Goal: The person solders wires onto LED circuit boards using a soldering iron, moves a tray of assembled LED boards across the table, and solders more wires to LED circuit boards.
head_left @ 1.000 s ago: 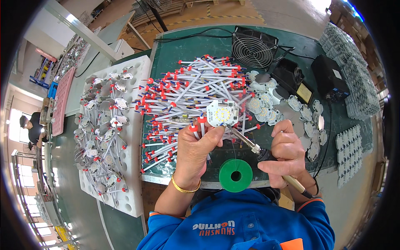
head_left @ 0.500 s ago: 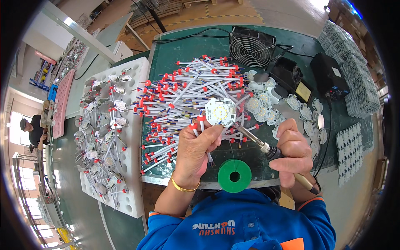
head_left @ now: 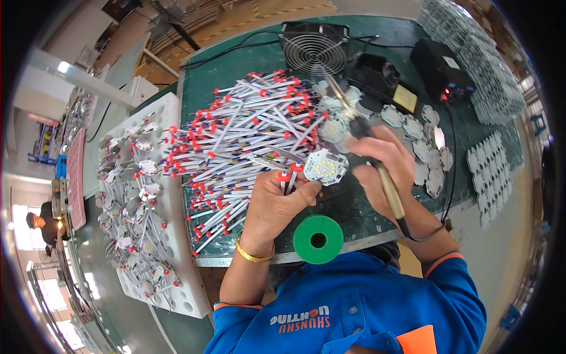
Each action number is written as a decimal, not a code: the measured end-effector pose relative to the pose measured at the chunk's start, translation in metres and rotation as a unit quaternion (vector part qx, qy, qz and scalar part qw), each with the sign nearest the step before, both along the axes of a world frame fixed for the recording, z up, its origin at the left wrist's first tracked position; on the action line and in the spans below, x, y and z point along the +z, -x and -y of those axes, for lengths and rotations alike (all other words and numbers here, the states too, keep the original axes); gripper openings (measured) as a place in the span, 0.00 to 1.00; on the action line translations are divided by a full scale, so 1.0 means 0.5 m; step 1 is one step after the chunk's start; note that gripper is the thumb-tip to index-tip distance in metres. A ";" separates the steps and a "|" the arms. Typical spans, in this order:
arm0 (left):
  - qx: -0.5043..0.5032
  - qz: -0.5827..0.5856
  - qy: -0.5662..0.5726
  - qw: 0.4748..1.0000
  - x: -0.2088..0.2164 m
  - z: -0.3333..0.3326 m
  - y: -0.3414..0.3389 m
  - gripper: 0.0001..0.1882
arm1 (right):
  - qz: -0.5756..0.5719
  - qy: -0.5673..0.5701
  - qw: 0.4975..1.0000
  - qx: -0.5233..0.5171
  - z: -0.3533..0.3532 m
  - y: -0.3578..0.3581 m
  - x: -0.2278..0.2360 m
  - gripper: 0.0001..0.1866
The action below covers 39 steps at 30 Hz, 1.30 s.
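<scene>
Between the thumb and fingers of my left hand point(head_left: 282, 203) is a small white LED circuit board point(head_left: 325, 167), its ring of yellow LEDs facing up. White cables with red collars point(head_left: 289, 179) also stick out of that grip. My right hand point(head_left: 386, 162) is wrapped round a soldering iron point(head_left: 389, 192), whose metal tip points away from me, above the loose boards and apart from the held one. A green spool point(head_left: 304, 239) lies at the table's front edge, just below my left hand. Beyond the hands spreads a heap of white cables point(head_left: 236, 127) with red collars.
Loose LED boards point(head_left: 421, 150) lie to the right. Behind them are a black fan point(head_left: 313, 50), an iron stand with a yellow sponge point(head_left: 405, 98) and a black power box point(head_left: 439, 68). Boards with cables fill a white foam tray point(head_left: 187, 289) at left. Board panels point(head_left: 489, 177) sit far right.
My right hand has lifted the soldering iron away from the held board, its tip swinging toward the far side. The board in my left hand has tilted and shifted slightly right.
</scene>
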<state>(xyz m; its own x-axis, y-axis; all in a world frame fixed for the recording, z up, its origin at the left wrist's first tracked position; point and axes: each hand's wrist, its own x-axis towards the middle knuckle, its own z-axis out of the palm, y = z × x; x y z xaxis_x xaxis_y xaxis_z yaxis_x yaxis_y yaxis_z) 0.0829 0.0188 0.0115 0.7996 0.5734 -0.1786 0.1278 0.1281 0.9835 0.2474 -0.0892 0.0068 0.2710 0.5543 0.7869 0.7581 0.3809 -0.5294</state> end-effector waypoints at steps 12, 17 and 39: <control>0.031 0.055 0.063 0.996 -0.015 0.007 -0.004 0.16 | -0.047 0.050 0.997 0.027 -0.013 0.021 -0.006 0.14; 0.024 0.117 0.201 0.972 -0.023 0.014 -0.001 0.16 | -0.077 0.025 0.996 -0.035 -0.002 0.045 -0.015 0.13; 0.010 0.167 0.276 0.947 -0.017 0.034 -0.032 0.08 | -0.125 -0.047 0.986 -0.097 -0.009 0.069 -0.041 0.15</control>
